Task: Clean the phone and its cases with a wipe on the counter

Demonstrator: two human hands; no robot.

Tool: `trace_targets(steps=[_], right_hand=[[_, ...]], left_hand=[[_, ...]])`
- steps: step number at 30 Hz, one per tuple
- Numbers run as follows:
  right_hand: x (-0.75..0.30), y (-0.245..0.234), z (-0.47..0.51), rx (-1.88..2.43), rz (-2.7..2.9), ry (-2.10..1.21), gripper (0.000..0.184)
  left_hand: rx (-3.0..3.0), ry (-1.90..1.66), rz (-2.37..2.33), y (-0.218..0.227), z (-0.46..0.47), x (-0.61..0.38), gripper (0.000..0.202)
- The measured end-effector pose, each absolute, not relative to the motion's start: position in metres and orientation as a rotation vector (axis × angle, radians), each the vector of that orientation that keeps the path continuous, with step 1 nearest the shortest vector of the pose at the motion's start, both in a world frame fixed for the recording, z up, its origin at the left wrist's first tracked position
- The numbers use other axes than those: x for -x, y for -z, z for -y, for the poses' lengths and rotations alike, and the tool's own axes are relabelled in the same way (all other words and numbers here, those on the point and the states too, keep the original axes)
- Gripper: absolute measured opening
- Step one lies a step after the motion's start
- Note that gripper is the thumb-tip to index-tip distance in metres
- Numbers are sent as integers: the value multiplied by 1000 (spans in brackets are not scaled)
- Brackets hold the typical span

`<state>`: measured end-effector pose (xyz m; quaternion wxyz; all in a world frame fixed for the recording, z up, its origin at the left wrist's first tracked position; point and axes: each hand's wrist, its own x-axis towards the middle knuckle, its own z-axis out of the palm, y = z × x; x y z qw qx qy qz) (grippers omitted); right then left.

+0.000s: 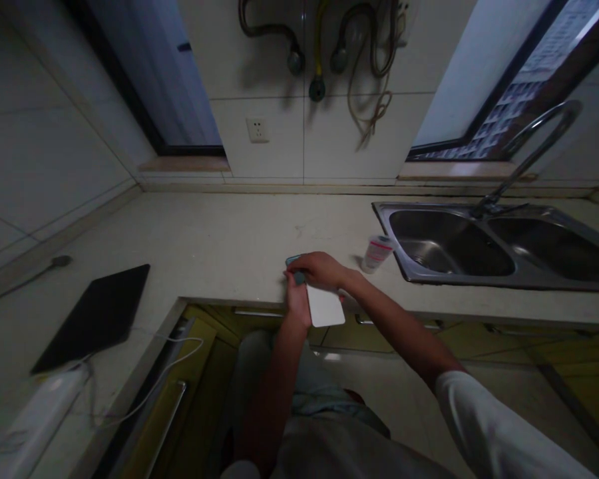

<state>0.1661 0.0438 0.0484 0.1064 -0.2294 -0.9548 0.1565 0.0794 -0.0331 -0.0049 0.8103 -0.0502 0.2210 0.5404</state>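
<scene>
Both my hands meet over the front edge of the pale countertop (219, 239). My left hand (296, 303) grips a flat white card-like piece (326, 307) from its left side. My right hand (319, 268) is closed over the top of it, fingers wrapped on a small teal object (294, 261) that sticks out at the far end. Most of the teal object is hidden under my fingers.
A small white bottle with a red label (377, 253) stands just right of my hands, beside the steel double sink (484, 279) and its tap (529, 156). A black flat slab (97, 313) and a white cable (160, 376) lie on the left counter. A wall socket (257, 130) sits behind.
</scene>
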Motion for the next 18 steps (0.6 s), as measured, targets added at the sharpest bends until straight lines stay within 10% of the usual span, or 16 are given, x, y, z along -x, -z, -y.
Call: trace_targets(steps=[5,18], right_hand=[[-170,-44,-18,475,2908,-349,29],[-201,-39,23,239,2841,-231,28]], left_hand=[[211,-1456,-578,8,30,-72,64],[74,-1383,-389,20,29,-59,88]])
